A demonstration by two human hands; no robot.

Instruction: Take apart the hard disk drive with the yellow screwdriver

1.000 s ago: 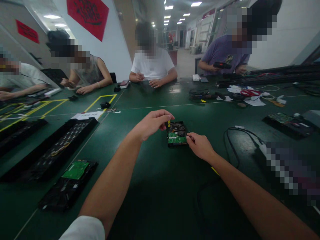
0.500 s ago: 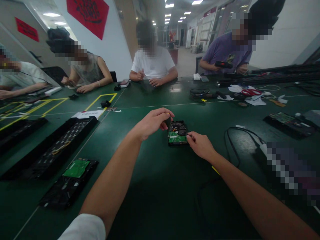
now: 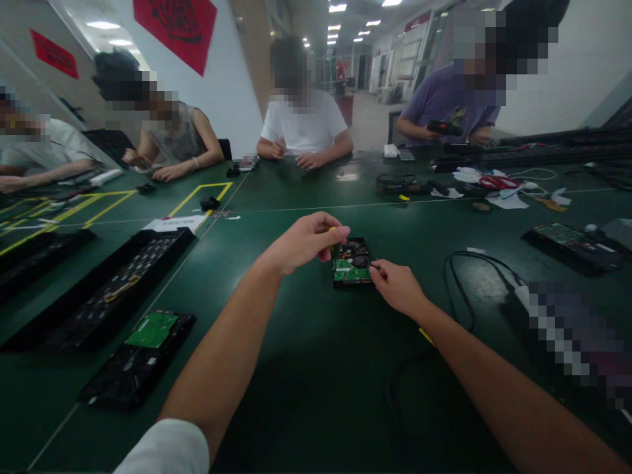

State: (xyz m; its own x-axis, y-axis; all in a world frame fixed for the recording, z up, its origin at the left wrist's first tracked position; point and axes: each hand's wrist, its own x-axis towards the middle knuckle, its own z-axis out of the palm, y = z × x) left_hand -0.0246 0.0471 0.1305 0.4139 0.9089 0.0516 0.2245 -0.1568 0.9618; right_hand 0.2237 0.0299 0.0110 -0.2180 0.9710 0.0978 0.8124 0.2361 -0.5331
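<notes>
A hard drive (image 3: 351, 266) lies on the green table in front of me, its green circuit board facing up and nearest to me. Above its far left corner, my left hand (image 3: 316, 240) is closed in a pinch. A bit of a small yellow object (image 3: 334, 231) shows between thumb and fingers; the rest is hidden, so I cannot tell its kind. My right hand (image 3: 397, 283) has thumb and forefinger pressed on the drive's right edge.
A second hard drive (image 3: 138, 359) lies at left beside a long black tray (image 3: 99, 289). At right are a black cable (image 3: 451, 276), another drive-like unit with a circuit board (image 3: 567, 243) and red-handled scissors (image 3: 498, 182). Several people sit across the table.
My left thumb has shifted slightly right and more of the yellow object shows in the pinch. My right hand and the hard drive stay put.
</notes>
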